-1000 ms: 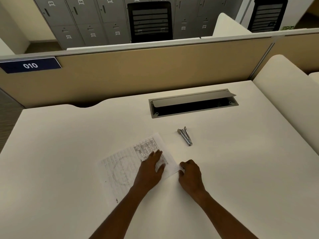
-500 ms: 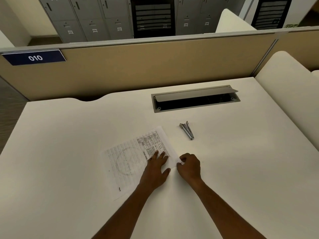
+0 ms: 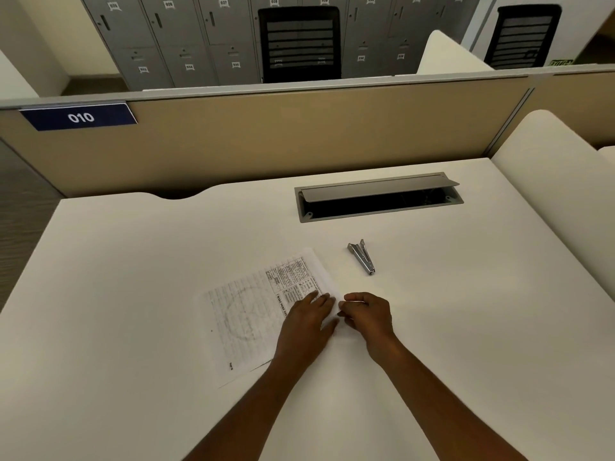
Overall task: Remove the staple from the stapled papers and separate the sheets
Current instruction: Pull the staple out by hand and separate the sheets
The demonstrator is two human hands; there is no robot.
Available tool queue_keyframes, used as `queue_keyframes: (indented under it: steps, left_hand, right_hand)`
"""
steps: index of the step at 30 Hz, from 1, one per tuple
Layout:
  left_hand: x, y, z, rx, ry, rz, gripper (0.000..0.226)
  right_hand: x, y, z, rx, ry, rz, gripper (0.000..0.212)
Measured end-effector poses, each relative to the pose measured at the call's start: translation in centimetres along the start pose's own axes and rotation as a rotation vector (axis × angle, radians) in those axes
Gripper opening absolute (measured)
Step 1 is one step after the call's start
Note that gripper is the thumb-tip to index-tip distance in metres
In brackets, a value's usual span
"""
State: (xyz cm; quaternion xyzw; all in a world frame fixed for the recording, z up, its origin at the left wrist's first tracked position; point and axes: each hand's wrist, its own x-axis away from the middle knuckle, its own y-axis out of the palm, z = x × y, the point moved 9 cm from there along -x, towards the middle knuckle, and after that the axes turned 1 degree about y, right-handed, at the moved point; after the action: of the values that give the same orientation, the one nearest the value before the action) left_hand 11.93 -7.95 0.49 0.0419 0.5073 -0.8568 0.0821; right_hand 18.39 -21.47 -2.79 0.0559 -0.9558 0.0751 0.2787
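Pale cream tabletop across the whole near view, two bare forearms reaching in from the near edge. Left hand palm-down on stapled white printed papers, fingers straight and close together, pressing the sheets flat near their right-hand corner. Right hand just beside it, fingers curled tight, thumb and forefinger tips pinching that same paper corner; staple itself too small to make out. Papers lying askew and flat on the tabletop, left of centre, print and a faint circle drawing facing up. Farther back and to the right, apart from papers and hands, small silver metal tool lying on the tabletop, two arms splayed in a V at the far end. Beyond that, grey metal cable hatch sunk in the tabletop, lid tilted up over a dark slot. Behind, beige partition panel with a navy sign reading 010. Farthest off, grey numbered lockers and a black mesh-backed chair.
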Motion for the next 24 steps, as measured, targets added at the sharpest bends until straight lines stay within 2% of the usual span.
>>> queue_keyframes:
  steps: [3,7,11,14,17,20,24]
  left_hand:
    - [-0.1,-2.1,1.4,-0.060,0.102,0.165,0.035]
    - [-0.2,-5.3,2.4,-0.062,0.138,0.318,0.020]
    - [0.0,-8.4,2.2,0.010,0.108,0.415,0.024]
    - [0.2,-10.9,1.4,0.177,0.042,0.486,0.023]
    - [0.3,-14.3,1.4,0.301,0.011,0.570,0.026]
    - [0.8,-17.2,1.6,0.387,0.005,0.627,0.022]
    - [1.1,-21.1,2.6,0.526,-0.012,0.642,0.022]
  right_hand:
    - [0.9,0.6,-1.0,-0.083,-0.005,-0.059,0.017]
    - [2.8,1.1,-3.4,-0.151,-0.044,-0.132,0.013]
    - [4.7,1.2,-7.0,-0.157,-0.169,-0.217,0.009]
    - [5.6,0.5,-10.0,-0.046,-0.366,-0.188,0.012]
    - [7.2,0.1,-13.7,0.184,-0.696,-0.114,0.020]
    - [9.3,1.1,-17.4,0.368,-0.964,-0.145,0.028]
    - [12.3,3.0,-21.8,0.536,-1.130,-0.202,0.031]
